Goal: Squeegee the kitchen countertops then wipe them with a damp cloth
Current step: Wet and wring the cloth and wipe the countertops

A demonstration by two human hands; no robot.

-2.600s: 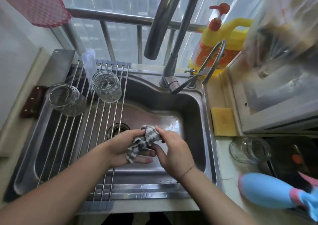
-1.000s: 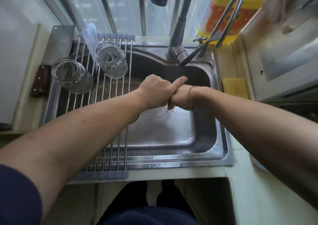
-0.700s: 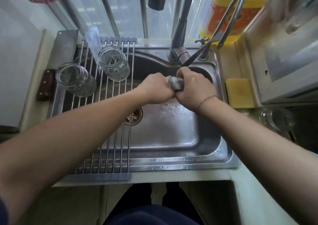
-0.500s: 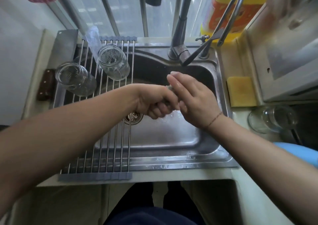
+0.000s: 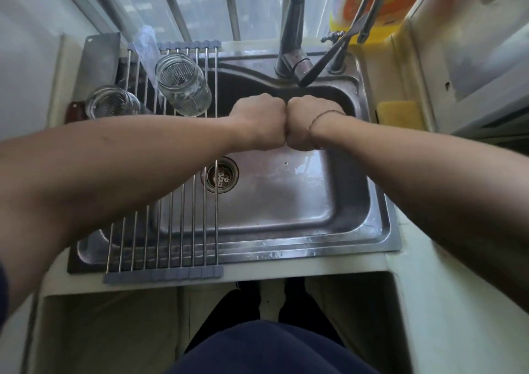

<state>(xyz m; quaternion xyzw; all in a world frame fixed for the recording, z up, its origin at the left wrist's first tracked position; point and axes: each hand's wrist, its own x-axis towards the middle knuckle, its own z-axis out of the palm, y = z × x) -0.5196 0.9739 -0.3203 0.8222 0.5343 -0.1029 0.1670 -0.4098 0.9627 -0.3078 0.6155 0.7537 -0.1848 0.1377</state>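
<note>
Fists meet knuckle to knuckle over the sink (image 5: 286,247): left hand (image 5: 262,123) and right hand (image 5: 303,124) touch side by side above the back half of the basin, just in front of the tap (image 5: 292,38). Fingers on both are curled tight underneath, backs of the hands up; cannot tell what they hold. Cloth hidden, no part shows between the fists. Thin bracelet (image 5: 323,114) on the right wrist. Drain (image 5: 221,177) sits in the basin floor, below and left of the fists. Wire rack (image 5: 171,230) spans the sink's left part, with two glass jars (image 5: 183,87) lying on its far end. Yellow sponge (image 5: 396,114) on the counter right of the sink. Yellow soap bottle (image 5: 369,7) behind the sink's right corner.
</note>
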